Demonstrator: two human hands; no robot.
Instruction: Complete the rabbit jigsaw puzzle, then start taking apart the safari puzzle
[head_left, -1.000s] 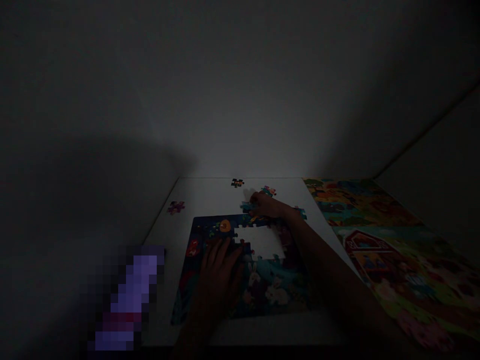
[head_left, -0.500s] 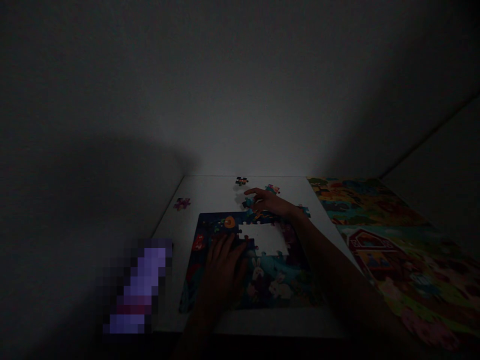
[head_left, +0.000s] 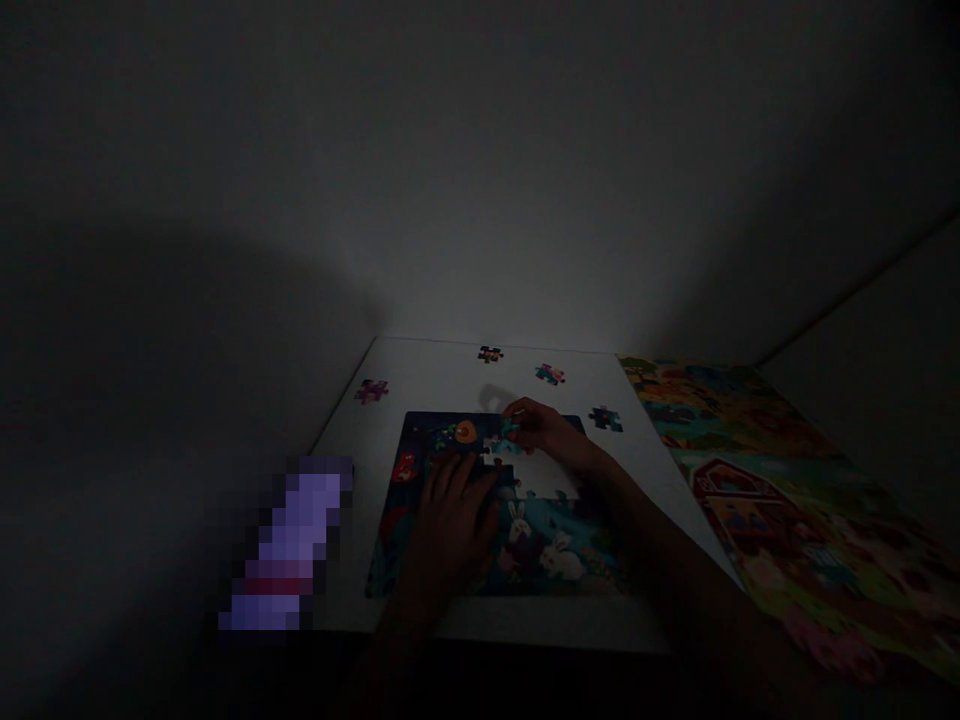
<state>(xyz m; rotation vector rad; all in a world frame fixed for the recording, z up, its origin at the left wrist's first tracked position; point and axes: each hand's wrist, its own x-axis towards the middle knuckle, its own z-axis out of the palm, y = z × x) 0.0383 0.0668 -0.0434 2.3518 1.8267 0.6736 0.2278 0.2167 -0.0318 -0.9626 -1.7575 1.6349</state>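
Note:
A dark jigsaw puzzle (head_left: 420, 510) with white rabbits lies on the white table, and a white gap (head_left: 544, 472) shows in its upper middle. My left hand (head_left: 457, 505) rests flat on the puzzle, left of the gap, fingers spread. Over the gap's upper edge, my right hand (head_left: 544, 430) pinches a teal puzzle piece (head_left: 508, 436) between thumb and fingers. My right forearm hides part of the puzzle's right side.
Loose pieces lie beyond the puzzle: a purple one (head_left: 372, 391), an orange-and-dark one (head_left: 490, 354), a pink-and-teal one (head_left: 550, 374) and a blue one (head_left: 606, 419). Farm and animal pictures (head_left: 757, 510) cover the right side. A pixelated purple patch (head_left: 289, 550) is at left.
My right hand has come back from the table behind the puzzle to the gap, now with the teal piece in its fingers. My left hand stays on the puzzle. The view has shifted slightly.

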